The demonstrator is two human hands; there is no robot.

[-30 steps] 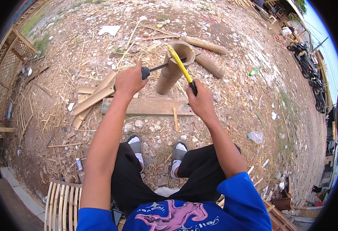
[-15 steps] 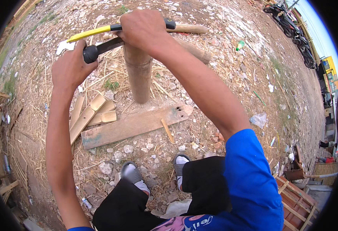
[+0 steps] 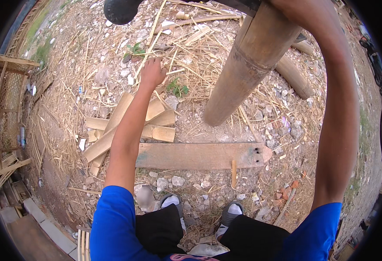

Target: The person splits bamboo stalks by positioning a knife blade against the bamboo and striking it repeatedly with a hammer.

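Note:
My left hand (image 3: 152,75) is lowered over straw and split bamboo pieces (image 3: 123,115); its fingers look loosely apart and nothing shows in them. A thick bamboo pole (image 3: 247,65) leans away from me, its upper end close to the camera. At that top end is my right hand (image 3: 292,8), cut off by the upper edge, its fingers hidden. A large knife's black handle (image 3: 122,9) juts out to the left at the top. Its dark blade (image 3: 243,4) meets the bamboo's upper end; how deep it sits cannot be seen.
A flat wooden plank (image 3: 195,155) lies before my feet, with a small bamboo strip (image 3: 234,173) against it. Another bamboo length (image 3: 294,77) lies behind the pole. At the left stands a wooden-framed lattice (image 3: 9,102). Stones and straw litter the ground.
My left hand has let go of the knife handle and dropped toward the split pieces. The view has shifted left, and the pole now looks nearer. The yellow-and-black tool is mostly out of sight.

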